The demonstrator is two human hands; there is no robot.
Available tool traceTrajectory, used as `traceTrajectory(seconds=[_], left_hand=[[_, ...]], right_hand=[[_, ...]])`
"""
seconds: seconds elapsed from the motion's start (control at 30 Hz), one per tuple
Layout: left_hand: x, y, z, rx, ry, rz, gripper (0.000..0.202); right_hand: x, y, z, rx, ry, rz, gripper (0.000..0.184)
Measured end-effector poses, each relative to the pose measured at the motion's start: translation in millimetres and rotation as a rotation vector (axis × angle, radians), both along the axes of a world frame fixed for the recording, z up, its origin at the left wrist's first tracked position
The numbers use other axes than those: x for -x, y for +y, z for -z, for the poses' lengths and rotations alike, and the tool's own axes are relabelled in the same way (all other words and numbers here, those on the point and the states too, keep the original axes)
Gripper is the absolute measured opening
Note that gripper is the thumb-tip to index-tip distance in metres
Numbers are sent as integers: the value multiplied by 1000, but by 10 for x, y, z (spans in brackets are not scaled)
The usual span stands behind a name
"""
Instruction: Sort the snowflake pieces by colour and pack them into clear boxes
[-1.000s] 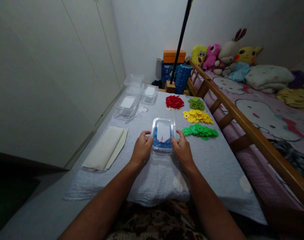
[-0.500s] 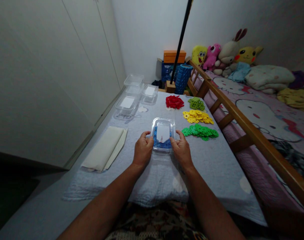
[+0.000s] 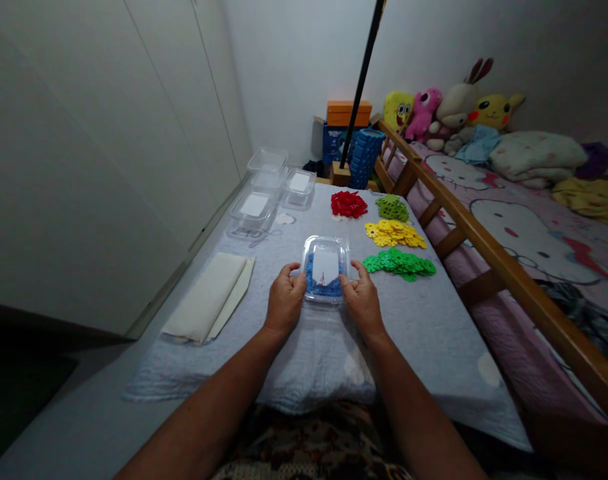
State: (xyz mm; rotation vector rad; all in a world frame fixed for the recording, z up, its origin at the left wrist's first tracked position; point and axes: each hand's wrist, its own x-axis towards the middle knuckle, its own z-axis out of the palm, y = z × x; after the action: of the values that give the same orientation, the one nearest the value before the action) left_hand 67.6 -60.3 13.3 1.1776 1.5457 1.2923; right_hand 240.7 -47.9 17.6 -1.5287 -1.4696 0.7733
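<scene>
A clear plastic container (image 3: 326, 268) with a lid and a white label rests on the grey quilted cloth (image 3: 424, 320) in front of me; blue pieces show inside it. My left hand (image 3: 284, 300) grips its left side and my right hand (image 3: 363, 300) grips its right side, fingers curled on the rim. Beyond and to the right lie piles of flat plastic pieces: red (image 3: 349, 203), dark green (image 3: 393, 207), yellow (image 3: 395, 233) and bright green (image 3: 400, 263).
Several clear lidded containers (image 3: 267, 190) stand at the far left of the cloth. A folded cream cloth (image 3: 209, 303) lies to the left. A wooden bed rail (image 3: 484, 243) runs along the right, with plush toys (image 3: 449, 107) on the bed. A black pole (image 3: 361, 80) rises behind.
Both hands and the container have shifted slightly toward me; otherwise nothing has visibly moved.
</scene>
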Motion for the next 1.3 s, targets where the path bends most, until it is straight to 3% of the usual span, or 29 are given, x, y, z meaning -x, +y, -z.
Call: traceTrajectory(seconds=[0.7,0.83,0.97,1.1,1.3], left_hand=[[35,28,79,8,-74,30,47],[62,37,28,19,17,40,56],[149,119,-31,13,205,114,63],[232,283,-54,-55,348,171,61],[255,466,-77,-171,453,340,71]], right_hand=[[3,11,41,31,71,-5,62],[-27,36,63,11,-24,2,59],[-84,140,78,-133,-201,11,55],[-143,298,103,-265,-343,-97,62],[-209,436,142,-173,-404,-340,74]])
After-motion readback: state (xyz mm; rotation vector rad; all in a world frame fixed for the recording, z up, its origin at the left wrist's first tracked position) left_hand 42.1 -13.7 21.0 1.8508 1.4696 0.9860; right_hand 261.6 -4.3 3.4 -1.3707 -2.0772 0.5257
